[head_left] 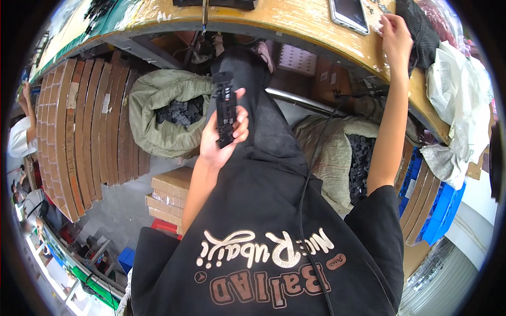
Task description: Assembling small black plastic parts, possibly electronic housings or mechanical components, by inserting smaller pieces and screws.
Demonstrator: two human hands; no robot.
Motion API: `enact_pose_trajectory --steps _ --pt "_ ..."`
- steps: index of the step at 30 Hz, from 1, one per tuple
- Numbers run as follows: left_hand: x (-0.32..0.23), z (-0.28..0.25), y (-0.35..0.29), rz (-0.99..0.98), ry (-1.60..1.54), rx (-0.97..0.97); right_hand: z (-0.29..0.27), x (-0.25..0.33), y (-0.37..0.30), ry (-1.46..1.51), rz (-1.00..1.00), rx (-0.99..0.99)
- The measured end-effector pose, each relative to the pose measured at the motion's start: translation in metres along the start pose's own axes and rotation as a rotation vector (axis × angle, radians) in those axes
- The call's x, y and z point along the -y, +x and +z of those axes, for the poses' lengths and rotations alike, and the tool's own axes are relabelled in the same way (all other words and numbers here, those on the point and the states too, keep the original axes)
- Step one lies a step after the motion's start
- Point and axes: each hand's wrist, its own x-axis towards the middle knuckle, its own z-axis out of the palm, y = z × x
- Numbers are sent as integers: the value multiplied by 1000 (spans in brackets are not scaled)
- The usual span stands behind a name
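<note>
My left hand [211, 141] is wrapped round a long black plastic part [225, 102] with notches and small raised details, held upright above my lap. At the right of the wooden workbench [295, 23], my right hand [398, 42] rests with its fingers drawn together. What its fingertips hold, if anything, is too small to make out. Small metal pieces [383, 8] lie by those fingertips. Just left of them is a white-framed device with a dark screen [349, 15].
Open woven sacks of black plastic parts [182, 111] [360, 163] stand either side of my legs. Stacked brown cardboard [79, 131] fills the left, with cartons [171, 185] nearby. A black cable [316, 152] crosses my body. Plastic bags [456, 79] hang at the bench's right end.
</note>
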Motion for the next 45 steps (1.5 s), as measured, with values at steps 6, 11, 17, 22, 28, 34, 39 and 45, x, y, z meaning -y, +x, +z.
enact_pose_trajectory --steps 6,11,17,22,28,34,39,45 --pt "9 22 -5 -28 98 175 -29 76 -90 562 -61 -309" --pt "3 41 -15 -146 224 89 -9 124 -156 968 161 1" --pt "-5 58 -16 -311 436 41 6 140 -172 1088 211 292" --pt "-11 74 -17 -357 640 -49 11 133 -171 944 138 397" --pt "-15 77 -13 -361 800 -92 15 123 -165 883 -55 403" --pt "-29 80 -5 -382 1067 43 6 117 -161 880 -13 594" --pt "-33 83 -2 -327 1232 117 10 117 -167 950 57 496" --pt "-34 84 -3 -250 1424 144 13 119 -171 844 -108 337"
